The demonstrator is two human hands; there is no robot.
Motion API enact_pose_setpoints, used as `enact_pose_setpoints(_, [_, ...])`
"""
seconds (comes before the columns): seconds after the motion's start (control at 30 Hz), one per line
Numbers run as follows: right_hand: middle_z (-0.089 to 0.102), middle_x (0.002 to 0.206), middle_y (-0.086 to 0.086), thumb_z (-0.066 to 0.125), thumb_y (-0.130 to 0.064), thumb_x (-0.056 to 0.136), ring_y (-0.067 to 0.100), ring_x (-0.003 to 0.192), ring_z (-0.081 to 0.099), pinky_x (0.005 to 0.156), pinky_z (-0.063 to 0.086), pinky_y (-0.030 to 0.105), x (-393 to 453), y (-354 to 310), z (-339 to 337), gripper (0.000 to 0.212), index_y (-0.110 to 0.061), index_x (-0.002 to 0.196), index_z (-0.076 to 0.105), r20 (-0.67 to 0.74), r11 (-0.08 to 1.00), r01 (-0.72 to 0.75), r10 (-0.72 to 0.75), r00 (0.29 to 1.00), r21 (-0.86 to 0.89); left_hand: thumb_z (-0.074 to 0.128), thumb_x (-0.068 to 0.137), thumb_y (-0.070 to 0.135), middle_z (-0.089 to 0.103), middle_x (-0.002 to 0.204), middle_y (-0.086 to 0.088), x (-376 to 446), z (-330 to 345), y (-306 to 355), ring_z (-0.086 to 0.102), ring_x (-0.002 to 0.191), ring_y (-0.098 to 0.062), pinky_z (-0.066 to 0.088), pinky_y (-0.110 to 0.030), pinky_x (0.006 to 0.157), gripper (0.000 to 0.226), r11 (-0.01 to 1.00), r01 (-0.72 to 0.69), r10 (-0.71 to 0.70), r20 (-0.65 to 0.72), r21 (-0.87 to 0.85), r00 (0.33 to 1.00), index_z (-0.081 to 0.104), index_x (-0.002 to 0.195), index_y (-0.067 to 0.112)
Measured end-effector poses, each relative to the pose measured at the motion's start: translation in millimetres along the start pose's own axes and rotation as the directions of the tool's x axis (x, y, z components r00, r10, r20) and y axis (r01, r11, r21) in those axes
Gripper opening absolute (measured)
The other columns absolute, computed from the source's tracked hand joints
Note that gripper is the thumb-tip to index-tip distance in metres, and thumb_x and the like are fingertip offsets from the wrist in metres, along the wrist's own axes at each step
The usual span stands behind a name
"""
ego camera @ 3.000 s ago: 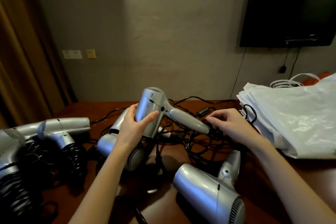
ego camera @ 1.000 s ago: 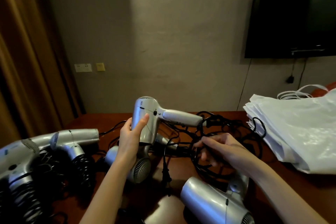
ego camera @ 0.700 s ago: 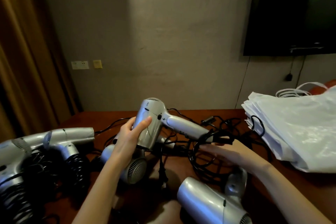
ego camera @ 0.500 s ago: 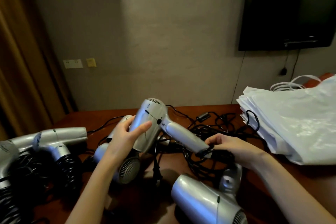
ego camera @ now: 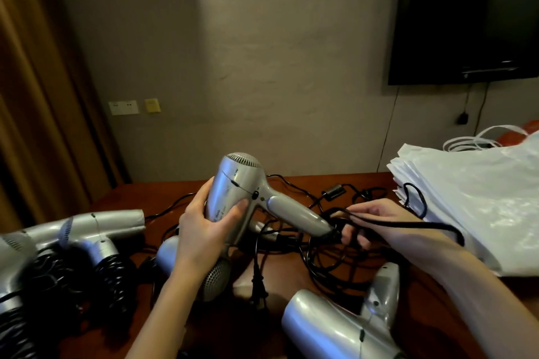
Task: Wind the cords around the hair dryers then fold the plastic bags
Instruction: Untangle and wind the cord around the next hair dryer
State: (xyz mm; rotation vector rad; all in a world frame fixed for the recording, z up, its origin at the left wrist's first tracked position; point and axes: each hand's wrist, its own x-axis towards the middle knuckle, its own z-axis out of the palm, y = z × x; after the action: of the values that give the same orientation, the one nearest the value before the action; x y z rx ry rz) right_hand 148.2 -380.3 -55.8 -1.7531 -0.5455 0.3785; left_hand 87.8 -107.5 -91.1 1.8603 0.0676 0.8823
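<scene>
Though smooth, silver dryer, thin cord

Two bare forearms enter from the bottom of the frame, one at lower centre, one at lower right. No sleeve shows on either up to the frame edge. The left hand and right hand wear no gloves, rings, watch or bracelet.
</scene>
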Motion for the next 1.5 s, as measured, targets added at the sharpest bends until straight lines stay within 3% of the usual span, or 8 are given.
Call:
enact_pose_setpoints(0.23, [0.072, 0.103, 0.017, 0.042, -0.005, 0.097, 0.016, 0.071, 0.07, 0.055, 0.053, 0.019, -6.3, 2.6, -11.2, 0.023, 0.001, 0.117, 0.052, 0.121, 0.938, -0.17, 0.139, 0.983, 0.303, 0.066, 0.062, 0.076, 0.065, 0.112, 0.008, -6.3, 0.4, 1.6, 0.065, 0.099, -0.01, 0.058, -0.043, 0.083, 0.091, 0.999, -0.002, 0.006, -0.077, 0.05, 0.997, 0.052, 0.137, 0.025])
enact_pose_setpoints(0.4, [0.068, 0.111, 0.021, 0.084, -0.017, 0.064, 0.023, 0.077, 0.072, 0.06, 0.058, 0.031, -5.1, 12.2, -23.0, 0.06, -0.01, 0.12, 0.064, 0.198, 0.885, -0.229, 0.159, 0.967, 0.405, 0.064, 0.061, 0.077, 0.063, 0.111, 0.01, -5.8, -0.4, 1.2, 0.064, 0.099, -0.012, 0.058, -0.046, 0.08, 0.094, 1.0, 0.014, -0.011, -0.136, 0.022, 0.991, 0.05, 0.138, 0.024])
enact_pose_setpoints(0.5, [0.065, 0.12, 0.02, 0.077, -0.015, 0.077, 0.028, 0.079, 0.071, 0.064, 0.059, 0.039, -6.3, 14.8, -18.4, 0.059, -0.015, 0.13, 0.052, 0.257, 0.891, -0.251, 0.16, 0.953, 0.378, 0.064, 0.062, 0.073, 0.065, 0.106, 0.01, -6.9, -1.0, -0.1, 0.064, 0.096, -0.011, 0.057, -0.046, 0.08, 0.086, 1.0, 0.01, -0.008, -0.165, 0.011, 0.986, 0.055, 0.132, 0.023])
enact_pose_setpoints(0.63, [0.064, 0.121, 0.021, 0.096, -0.019, 0.046, 0.027, 0.078, 0.073, 0.054, 0.059, 0.032, -4.2, 14.5, -14.4, 0.091, -0.007, 0.125, 0.052, 0.22, 0.818, -0.176, 0.063, 0.974, 0.548, 0.061, 0.063, 0.075, 0.065, 0.106, 0.01, -6.0, 1.5, -0.6, 0.064, 0.093, -0.004, 0.055, -0.033, 0.078, 0.088, 1.0, 0.006, -0.009, -0.175, -0.014, 0.985, 0.053, 0.133, 0.022])
enact_pose_setpoints(0.8, [0.068, 0.115, 0.019, 0.098, -0.015, 0.038, 0.022, 0.083, 0.072, 0.062, 0.059, 0.034, 1.6, 17.7, 4.3, 0.08, -0.011, 0.113, 0.071, 0.153, 0.733, -0.111, 0.009, 0.988, 0.671, 0.062, 0.063, 0.073, 0.064, 0.11, 0.001, -6.7, 4.9, -1.9, 0.064, 0.096, -0.013, 0.054, -0.033, 0.078, 0.093, 0.999, -0.015, 0.006, -0.189, -0.047, 0.982, 0.049, 0.138, 0.018])
enact_pose_setpoints(0.93, [0.071, 0.098, 0.017, 0.096, -0.016, 0.044, 0.021, 0.066, 0.069, 0.065, 0.06, 0.038, 2.4, 21.3, 19.4, 0.072, -0.02, 0.112, 0.073, 0.177, 0.749, -0.138, 0.028, 0.984, 0.648, 0.064, 0.065, 0.067, 0.065, 0.096, 0.018, -5.9, 6.5, 0.1, 0.064, 0.086, 0.001, 0.052, -0.028, 0.073, 0.068, 0.99, 0.025, -0.052, -0.192, -0.141, 0.98, 0.054, 0.123, 0.032])
enact_pose_setpoints(1.07, [0.071, 0.084, 0.016, 0.063, -0.023, 0.08, 0.018, 0.055, 0.065, 0.048, 0.053, 0.024, 4.4, 20.5, 33.8, 0.03, -0.006, 0.102, 0.072, 0.125, 0.839, -0.141, 0.088, 0.988, 0.526, 0.073, 0.065, 0.065, 0.068, 0.101, 0.009, -2.5, 9.6, 3.5, 0.066, 0.089, -0.001, 0.053, -0.032, 0.081, 0.063, 0.954, 0.104, -0.154, -0.162, -0.282, 0.975, 0.056, 0.116, 0.032])
enact_pose_setpoints(1.5, [0.047, 0.038, -0.003, 0.054, -0.06, 0.077, 0.008, 0.035, 0.038, 0.042, 0.029, 0.015, 3.1, 21.6, 35.0, 0.056, -0.01, 0.056, 0.068, -0.078, 0.99, -0.049, 0.039, 0.996, -0.131, 0.067, 0.056, 0.068, 0.072, 0.097, -0.006, 1.0, 2.8, 0.2, 0.071, 0.083, -0.019, 0.054, -0.033, 0.068, 0.068, 0.931, 0.221, -0.229, 0.008, -0.292, 0.973, 0.062, 0.107, 0.023])
